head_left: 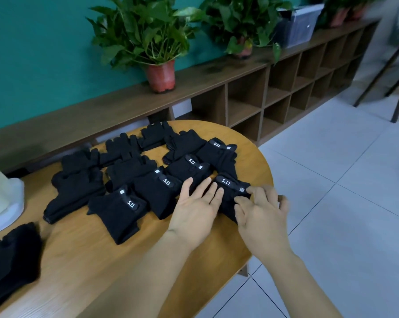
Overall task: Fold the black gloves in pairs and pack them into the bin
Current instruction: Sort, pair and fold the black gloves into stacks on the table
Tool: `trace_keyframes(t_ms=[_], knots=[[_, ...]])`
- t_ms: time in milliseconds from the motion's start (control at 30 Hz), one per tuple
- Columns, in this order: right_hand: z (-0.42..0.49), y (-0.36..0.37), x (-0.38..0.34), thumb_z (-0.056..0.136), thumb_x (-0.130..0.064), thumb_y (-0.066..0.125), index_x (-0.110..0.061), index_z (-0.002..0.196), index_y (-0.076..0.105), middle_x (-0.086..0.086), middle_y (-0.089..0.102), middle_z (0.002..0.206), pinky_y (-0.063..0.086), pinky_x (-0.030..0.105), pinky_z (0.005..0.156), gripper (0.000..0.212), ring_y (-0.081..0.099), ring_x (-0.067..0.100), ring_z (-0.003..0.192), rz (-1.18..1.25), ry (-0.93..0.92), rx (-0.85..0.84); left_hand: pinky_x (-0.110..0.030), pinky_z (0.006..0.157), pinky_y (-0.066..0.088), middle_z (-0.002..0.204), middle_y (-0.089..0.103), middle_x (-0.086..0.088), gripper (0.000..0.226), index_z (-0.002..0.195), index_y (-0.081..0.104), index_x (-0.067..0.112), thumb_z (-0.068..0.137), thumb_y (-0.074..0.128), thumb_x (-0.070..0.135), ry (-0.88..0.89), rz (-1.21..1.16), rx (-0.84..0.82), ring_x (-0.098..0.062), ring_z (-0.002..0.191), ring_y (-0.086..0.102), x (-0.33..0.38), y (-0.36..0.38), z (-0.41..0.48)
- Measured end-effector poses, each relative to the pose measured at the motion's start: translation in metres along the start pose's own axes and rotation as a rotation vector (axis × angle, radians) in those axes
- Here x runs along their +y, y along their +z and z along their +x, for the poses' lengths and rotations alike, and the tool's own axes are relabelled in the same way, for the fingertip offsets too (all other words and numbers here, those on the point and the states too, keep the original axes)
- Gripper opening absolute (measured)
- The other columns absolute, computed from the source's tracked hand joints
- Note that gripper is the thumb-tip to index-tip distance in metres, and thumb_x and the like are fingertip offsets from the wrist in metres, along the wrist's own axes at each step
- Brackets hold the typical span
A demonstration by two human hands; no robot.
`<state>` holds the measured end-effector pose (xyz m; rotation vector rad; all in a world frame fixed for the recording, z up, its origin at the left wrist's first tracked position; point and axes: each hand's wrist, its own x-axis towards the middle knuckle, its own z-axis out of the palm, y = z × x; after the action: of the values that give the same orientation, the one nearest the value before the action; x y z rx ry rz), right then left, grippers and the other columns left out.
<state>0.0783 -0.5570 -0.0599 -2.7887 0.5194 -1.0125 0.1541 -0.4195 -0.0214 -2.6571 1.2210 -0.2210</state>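
Several black gloves point(125, 171) lie spread over the wooden table point(83, 253), some showing a white "5.11" label. My left hand point(197, 207) lies flat with straight fingers on the gloves near the table's right end. My right hand point(260, 210) is beside it, fingers curled and pinching the edge of the rightmost labelled glove point(228, 187). A white bin point(7, 203) stands at the table's left edge, only partly in view. Another black glove pile point(10, 255) lies at the near left.
Behind the table runs a low brown shelf unit point(274, 92) with potted plants point(154, 42) on top, against a green wall. White tiled floor point(343, 180) is to the right, with dark stand legs point(398, 88) at the far right.
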Motion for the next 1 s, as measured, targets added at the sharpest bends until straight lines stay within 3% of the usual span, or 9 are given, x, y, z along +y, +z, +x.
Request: trace_keyframes(t_ms=[233, 367, 500, 700, 800, 1000], knots=[[0.004, 0.008, -0.006, 0.081, -0.022, 0.057, -0.017, 0.077, 0.076, 0.009, 0.065, 0.102, 0.027, 0.046, 0.089, 0.02, 0.052, 0.034, 0.109, 0.012, 0.077, -0.028, -0.048, 0.117, -0.017, 0.167, 0.002, -0.001, 0.07, 0.158, -0.002, 0.018, 0.1, 0.036, 0.007, -0.001, -0.023, -0.036, -0.019, 0.153, -0.008, -0.005, 0.002, 0.008], [0.002, 0.008, -0.004, 0.084, -0.025, 0.056, -0.023, 0.088, 0.078, 0.007, 0.065, 0.109, 0.026, 0.046, 0.089, 0.023, 0.042, 0.028, 0.116, 0.104, 0.12, -0.039, -0.048, 0.115, -0.022, 0.167, -0.005, 0.0, 0.073, 0.158, -0.005, 0.019, 0.098, 0.035, 0.007, 0.002, -0.052, -0.003, -0.017, 0.152, -0.016, -0.009, -0.001, -0.003], [0.002, -0.005, -0.006, 0.085, -0.026, 0.055, -0.026, 0.093, 0.079, 0.005, 0.065, 0.115, 0.025, 0.041, 0.091, 0.025, 0.041, 0.025, 0.118, 0.214, 0.126, 0.053, -0.046, 0.111, -0.026, 0.166, -0.011, 0.001, 0.074, 0.158, -0.007, 0.021, 0.097, 0.033, 0.006, -0.034, -0.063, 0.03, -0.015, 0.151, -0.02, -0.018, -0.011, -0.031], [0.0, -0.023, -0.039, 0.089, -0.024, 0.05, -0.023, 0.098, 0.078, 0.006, 0.064, 0.117, 0.028, 0.045, 0.092, 0.03, 0.044, 0.027, 0.118, 0.256, 0.015, 0.127, -0.047, 0.111, -0.026, 0.167, 0.005, 0.002, 0.06, 0.159, 0.007, 0.023, 0.106, 0.035, 0.022, -0.173, -0.035, 0.066, -0.016, 0.153, -0.007, -0.043, -0.014, -0.092], [-0.008, -0.028, -0.068, 0.087, -0.023, 0.055, -0.019, 0.107, 0.076, 0.007, 0.064, 0.119, 0.028, 0.049, 0.094, 0.028, 0.044, 0.028, 0.121, 0.262, -0.075, 0.089, -0.047, 0.111, -0.023, 0.167, 0.002, 0.002, 0.053, 0.159, 0.006, 0.023, 0.109, 0.021, 0.033, -0.237, -0.027, 0.032, -0.015, 0.153, -0.008, -0.056, -0.019, -0.128], [-0.033, -0.032, -0.144, 0.086, -0.022, 0.057, -0.014, 0.118, 0.07, 0.008, 0.065, 0.12, 0.034, 0.051, 0.094, 0.036, 0.051, 0.029, 0.118, 0.309, -0.278, 0.001, -0.049, 0.11, -0.023, 0.166, -0.005, 0.002, 0.055, 0.159, 0.001, 0.023, 0.108, 0.013, 0.04, -0.411, 0.042, -0.031, -0.015, 0.152, -0.015, -0.081, -0.028, -0.212]])
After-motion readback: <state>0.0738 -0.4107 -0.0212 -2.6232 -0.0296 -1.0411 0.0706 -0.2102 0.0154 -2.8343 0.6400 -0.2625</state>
